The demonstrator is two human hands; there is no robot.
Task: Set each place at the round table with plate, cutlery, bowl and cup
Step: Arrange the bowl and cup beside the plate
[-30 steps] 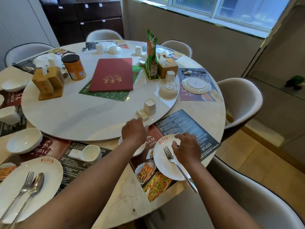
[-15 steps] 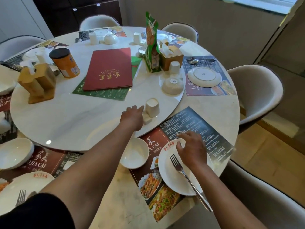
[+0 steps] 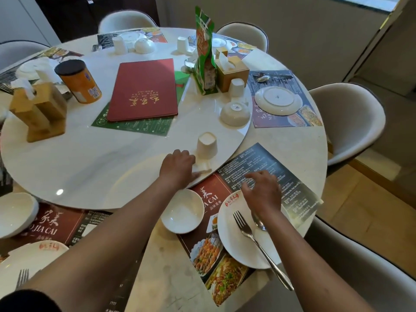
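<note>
At the near place a white plate (image 3: 234, 248) lies on a printed placemat (image 3: 261, 161), with a fork (image 3: 246, 231) and a spoon (image 3: 258, 222) on it. A white bowl (image 3: 182, 212) stands upright to the plate's left. My left hand (image 3: 177, 170) rests on the turntable's edge, and its fingers pinch a small white rest (image 3: 203, 168). Just behind it a white cup (image 3: 207, 145) stands upside down. My right hand (image 3: 262, 192) hovers over the plate's far rim, fingers loosely curled and holding nothing.
The marble turntable (image 3: 90, 158) carries a red menu (image 3: 144, 88), an orange can (image 3: 78, 82), a wooden holder (image 3: 38, 113), a tissue box (image 3: 231, 73), a green packet (image 3: 203, 52) and an upturned bowl (image 3: 235, 111). An upturned plate (image 3: 278, 100) lies right; a chair (image 3: 351, 122) stands beyond.
My left hand left the bowl and moved up to the small white rest by the cup. My right hand rose off the plate's rim. A spoon now shows on the plate.
</note>
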